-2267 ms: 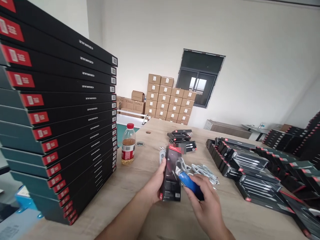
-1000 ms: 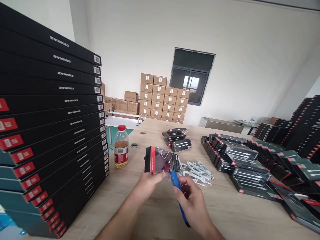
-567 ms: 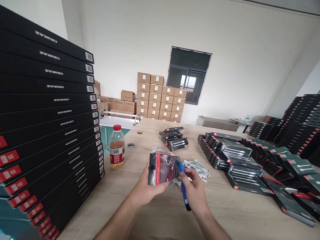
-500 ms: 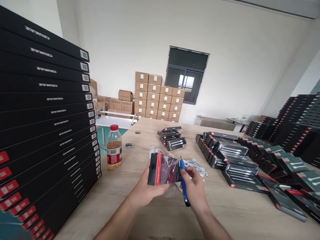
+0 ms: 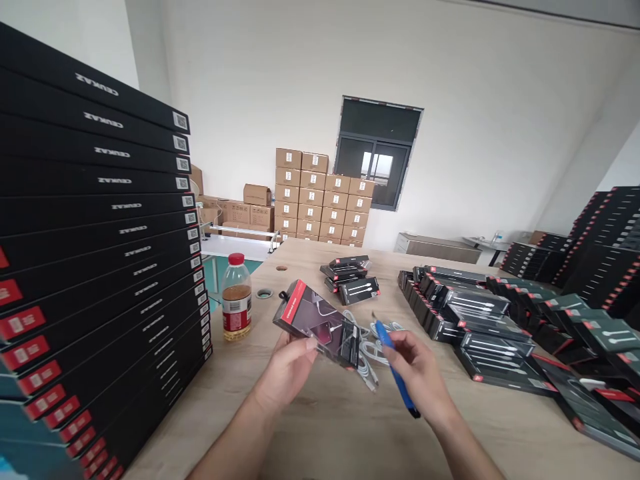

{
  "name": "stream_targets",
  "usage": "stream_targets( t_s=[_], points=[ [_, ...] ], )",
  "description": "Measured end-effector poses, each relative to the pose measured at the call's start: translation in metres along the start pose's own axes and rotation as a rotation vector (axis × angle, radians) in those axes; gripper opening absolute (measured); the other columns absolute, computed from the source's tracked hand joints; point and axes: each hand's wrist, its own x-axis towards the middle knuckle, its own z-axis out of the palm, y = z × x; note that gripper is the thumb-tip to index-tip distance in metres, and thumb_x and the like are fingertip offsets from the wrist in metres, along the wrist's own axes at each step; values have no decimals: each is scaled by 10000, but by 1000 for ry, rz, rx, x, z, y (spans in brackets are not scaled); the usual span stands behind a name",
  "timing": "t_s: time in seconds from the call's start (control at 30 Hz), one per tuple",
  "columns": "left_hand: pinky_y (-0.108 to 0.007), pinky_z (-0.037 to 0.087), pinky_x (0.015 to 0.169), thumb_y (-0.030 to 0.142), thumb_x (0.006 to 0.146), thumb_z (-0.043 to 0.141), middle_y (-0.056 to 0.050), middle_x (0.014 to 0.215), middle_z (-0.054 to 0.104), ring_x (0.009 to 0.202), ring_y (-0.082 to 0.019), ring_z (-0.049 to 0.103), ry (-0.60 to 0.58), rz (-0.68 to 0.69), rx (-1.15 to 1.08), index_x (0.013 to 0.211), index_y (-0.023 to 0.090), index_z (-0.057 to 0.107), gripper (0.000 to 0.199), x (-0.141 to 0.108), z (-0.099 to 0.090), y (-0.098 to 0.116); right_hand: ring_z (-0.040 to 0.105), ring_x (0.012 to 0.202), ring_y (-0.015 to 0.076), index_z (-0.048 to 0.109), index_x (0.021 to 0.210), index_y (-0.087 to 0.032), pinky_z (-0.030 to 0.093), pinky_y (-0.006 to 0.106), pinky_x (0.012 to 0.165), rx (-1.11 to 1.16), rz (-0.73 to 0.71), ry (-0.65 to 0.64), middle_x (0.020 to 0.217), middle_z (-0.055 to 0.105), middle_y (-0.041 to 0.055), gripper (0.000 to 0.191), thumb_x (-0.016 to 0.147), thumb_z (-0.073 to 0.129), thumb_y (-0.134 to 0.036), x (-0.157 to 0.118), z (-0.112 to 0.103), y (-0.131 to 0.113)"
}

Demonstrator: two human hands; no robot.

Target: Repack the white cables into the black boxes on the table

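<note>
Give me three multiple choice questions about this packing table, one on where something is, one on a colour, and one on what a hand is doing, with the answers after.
1. Where does the bottle stand?
A. Beside the tall stack of black boxes
B. On the cardboard cartons
C. In the right hand

2. What colour is the bottle's cap?
A. Blue
B. Red
C. White

3. What is the left hand doing?
A. Lying flat on the table
B. Holding a tilted black and red retail box
C. Gripping the bottle

Answers: 1 A, it stands on the table next to the stack. 2 B, the cap is red. 3 B, its fingers close on the box, while the right hand holds a blue tool.
</note>
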Motion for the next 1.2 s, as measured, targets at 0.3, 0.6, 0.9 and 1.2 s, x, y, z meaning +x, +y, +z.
stream_targets(
  t_s=[0.3, 0.6, 0.9, 1.2],
  points=[
    [-316, 457, 775, 161, 627, 713, -8, 762, 689, 797, -203, 609, 54, -37, 213, 801, 187, 705, 176, -5, -3, -16, 560, 660, 157, 656, 914, -193, 445, 250, 608, -46, -83, -268, 745, 625, 1, 174, 844, 660, -353, -28, 31, -17],
    [-303, 428, 709, 132, 522, 716, -25, 795, 706, 784, -223, 598, -210, -336, 357, 829, 157, 730, 308, -20, 6, -23, 679, 725, 245, 639, 864, -184, 527, 337, 670, -125, 78, 166, 804, 730, 87, 434, 748, 640, -603, 2, 11, 5],
    [-381, 551, 766, 398, 773, 688, -89, 870, 765, 765, -262, 721, 270, -372, -74, 1030, 152, 697, 355, -4, 7, -10, 718, 830, 289, 595, 1261, -180, 462, 340, 671, -953, 391, -63, 876, 752, 88, 546, 731, 621, -310, 24, -87, 40],
    [-398, 582, 773, 514, 868, 630, -104, 906, 776, 810, -282, 754, 311, -497, -166, 1164, 158, 648, 463, -2, 7, -11, 686, 975, 385, 697, 955, -207, 454, 414, 736, -1115, 535, -86, 999, 748, 165, 302, 736, 653, -410, 25, -97, 41]
  ],
)
